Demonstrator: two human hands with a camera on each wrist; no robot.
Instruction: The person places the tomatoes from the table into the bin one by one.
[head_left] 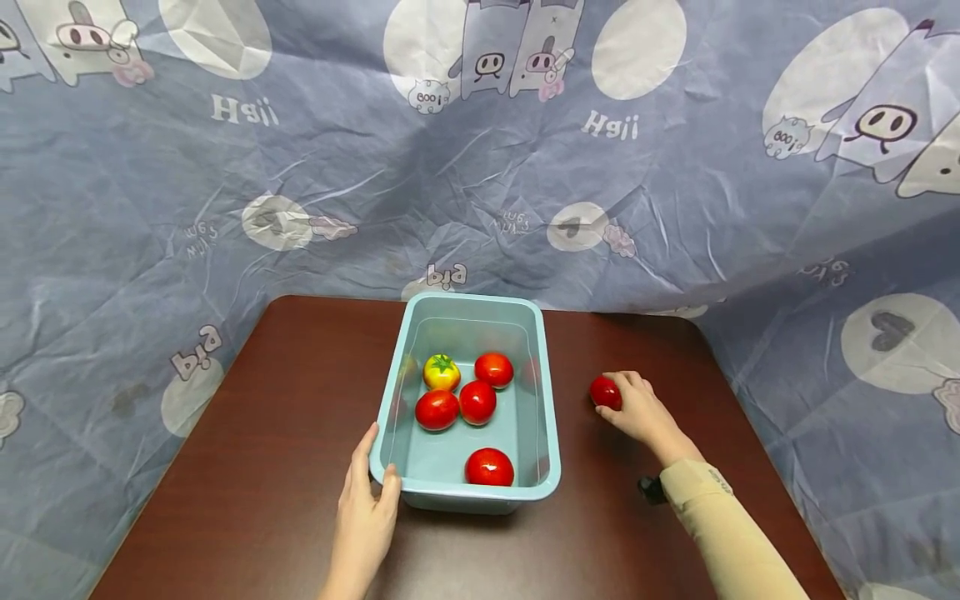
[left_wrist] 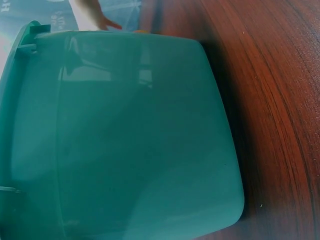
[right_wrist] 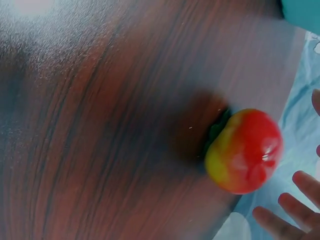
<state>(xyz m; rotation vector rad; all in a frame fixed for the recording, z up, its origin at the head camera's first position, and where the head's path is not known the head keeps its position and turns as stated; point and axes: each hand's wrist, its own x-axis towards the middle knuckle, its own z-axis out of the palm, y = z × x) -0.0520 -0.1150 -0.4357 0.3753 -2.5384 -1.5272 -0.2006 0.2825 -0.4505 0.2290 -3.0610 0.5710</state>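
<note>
My left hand (head_left: 365,506) touches the near left corner of a light blue plastic bin (head_left: 551,417), thumb at the front rim and straight fingers along the left side. The bin's outer wall (left_wrist: 135,135) fills most of the left wrist view. Right of the bin, my right hand (head_left: 641,412) is spread around a red tomato (head_left: 604,392) on the table. In the right wrist view this tomato (right_wrist: 245,151) shows a yellow patch and green leaves; a visible gap separates it from the fingertips (right_wrist: 265,216).
Inside the bin lie several tomatoes, including a yellow one (head_left: 442,372) with a green top and a red one (head_left: 489,467) near the front wall. The dark wooden table (head_left: 247,450) meets a blue printed cloth (head_left: 337,167) behind and at the sides.
</note>
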